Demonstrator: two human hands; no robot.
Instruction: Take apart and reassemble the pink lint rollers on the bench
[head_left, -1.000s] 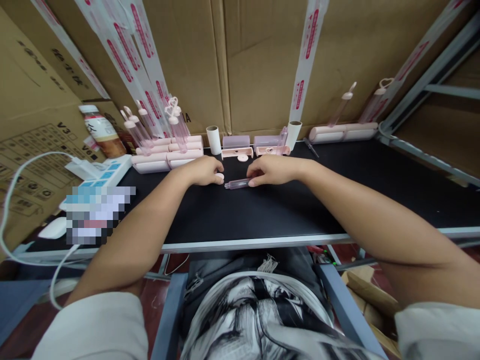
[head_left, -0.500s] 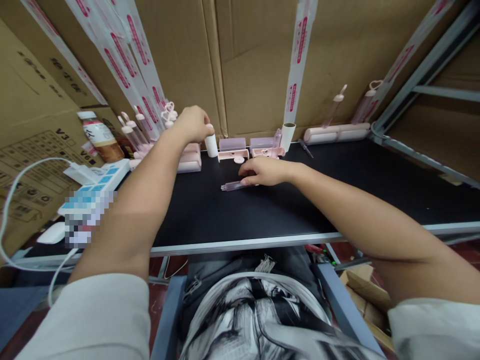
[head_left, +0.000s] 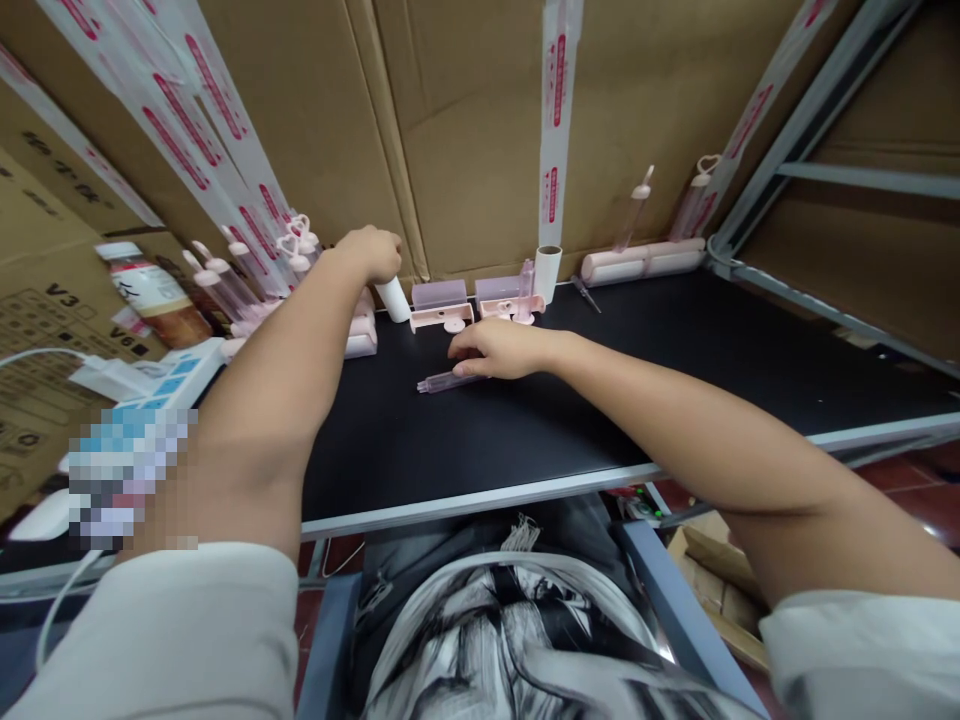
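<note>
My left hand (head_left: 371, 255) is at the back of the table, its fingers closed at the top of a white tube (head_left: 395, 302) that leans to the left. What the fingertips hold there is hidden. Lower and to the right, my right hand (head_left: 499, 350) has its thumb and curled fingers on a slim clear pinkish plastic tube (head_left: 442, 383), which lies low over the black tabletop. Behind that hand are two pale pink open cases (head_left: 442, 318) with clear lilac lids (head_left: 440, 293), a small pink disc (head_left: 454, 326) and an upright clear tube (head_left: 526, 285).
Another white tube (head_left: 548, 272) stands upright beside a small dark screwdriver-like tool (head_left: 586, 294). Closed pink cases (head_left: 645, 262) lie back right. To the left are several capped clear tubes (head_left: 225, 285), a drink bottle (head_left: 154, 295) and a power strip (head_left: 184, 365). Cardboard (head_left: 465, 130) walls the back.
The whole view has shifted, so things sit further left. The white tube under my left hand leans more. My right hand stays at the clear plastic tube.
</note>
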